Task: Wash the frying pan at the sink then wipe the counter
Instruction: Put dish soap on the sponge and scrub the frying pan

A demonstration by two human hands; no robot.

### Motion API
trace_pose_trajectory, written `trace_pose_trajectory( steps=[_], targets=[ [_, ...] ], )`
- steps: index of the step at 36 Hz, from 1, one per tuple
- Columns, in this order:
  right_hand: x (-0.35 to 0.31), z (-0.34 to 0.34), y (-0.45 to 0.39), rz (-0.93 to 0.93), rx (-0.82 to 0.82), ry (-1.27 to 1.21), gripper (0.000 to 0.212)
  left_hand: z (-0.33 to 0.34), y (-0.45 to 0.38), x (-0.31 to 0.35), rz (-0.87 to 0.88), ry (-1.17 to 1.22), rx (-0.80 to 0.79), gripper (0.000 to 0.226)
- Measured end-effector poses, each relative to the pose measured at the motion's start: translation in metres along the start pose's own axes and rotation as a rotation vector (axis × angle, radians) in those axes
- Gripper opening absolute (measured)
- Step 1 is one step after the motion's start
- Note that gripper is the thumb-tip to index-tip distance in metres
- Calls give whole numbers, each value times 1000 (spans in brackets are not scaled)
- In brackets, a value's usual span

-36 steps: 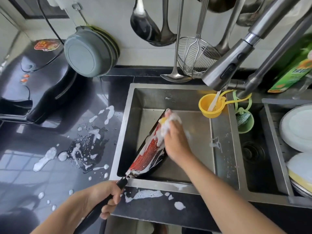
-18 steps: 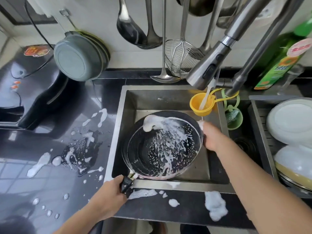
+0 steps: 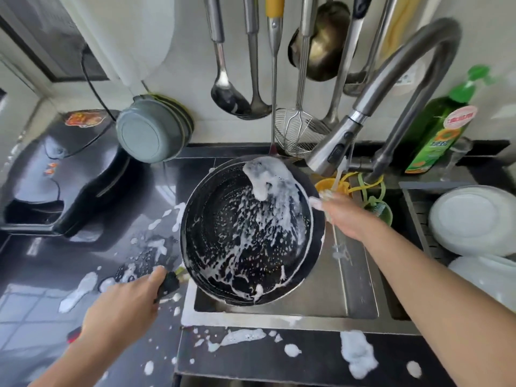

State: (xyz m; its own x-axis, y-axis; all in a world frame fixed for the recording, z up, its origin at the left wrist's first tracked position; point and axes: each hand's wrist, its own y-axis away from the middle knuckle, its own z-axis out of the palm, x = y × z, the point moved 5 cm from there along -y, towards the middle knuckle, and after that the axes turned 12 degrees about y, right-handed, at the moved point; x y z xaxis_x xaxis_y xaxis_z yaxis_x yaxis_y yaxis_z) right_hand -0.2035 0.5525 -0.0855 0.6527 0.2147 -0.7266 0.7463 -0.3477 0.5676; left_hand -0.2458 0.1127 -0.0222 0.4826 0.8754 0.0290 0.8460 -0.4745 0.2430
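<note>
Pan (image 3: 248, 233) sits soapy over the sink's (image 3: 279, 317) left half, handle toward the near-left corner in my left hand's (image 3: 125, 305) grip; my right hand (image 3: 346, 216) clutches something sudsy at its far-right rim, under the tap (image 3: 332, 152).

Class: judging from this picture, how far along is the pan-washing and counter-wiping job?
Done: frying pan soaped, covered in suds. In hand: left hand grips the handle over the sink; right hand under the faucet stream. Left: rinsing, wiping foam off the counter.
</note>
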Motion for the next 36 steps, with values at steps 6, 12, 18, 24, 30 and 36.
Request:
trace_pose_trajectory(
  steps=[6, 12, 18, 24, 30, 36],
  targets=[
    [-12, 24, 16, -83, 78, 67, 37, -17, -2, -8, 156, -198, 23, 56],
    [12, 42, 19, -58, -217, -185, 63, -20, -24, 11, 478, -303, 150, 36],
    [42, 44, 21, 44, -232, -143, 45, 3, -54, 31, 566, -388, 106, 39],
    [57, 44, 16, 185, -11, -69, 38, 0, -92, 65, 664, -496, 79, 46],
    [17, 49, 37, -94, -26, 165, 37, -23, -116, 117, 900, -657, 229, 32],
    [-50, 114, 44, -454, -225, 783, 31, -27, -115, 164, 995, -749, 282, 23]
  ],
)
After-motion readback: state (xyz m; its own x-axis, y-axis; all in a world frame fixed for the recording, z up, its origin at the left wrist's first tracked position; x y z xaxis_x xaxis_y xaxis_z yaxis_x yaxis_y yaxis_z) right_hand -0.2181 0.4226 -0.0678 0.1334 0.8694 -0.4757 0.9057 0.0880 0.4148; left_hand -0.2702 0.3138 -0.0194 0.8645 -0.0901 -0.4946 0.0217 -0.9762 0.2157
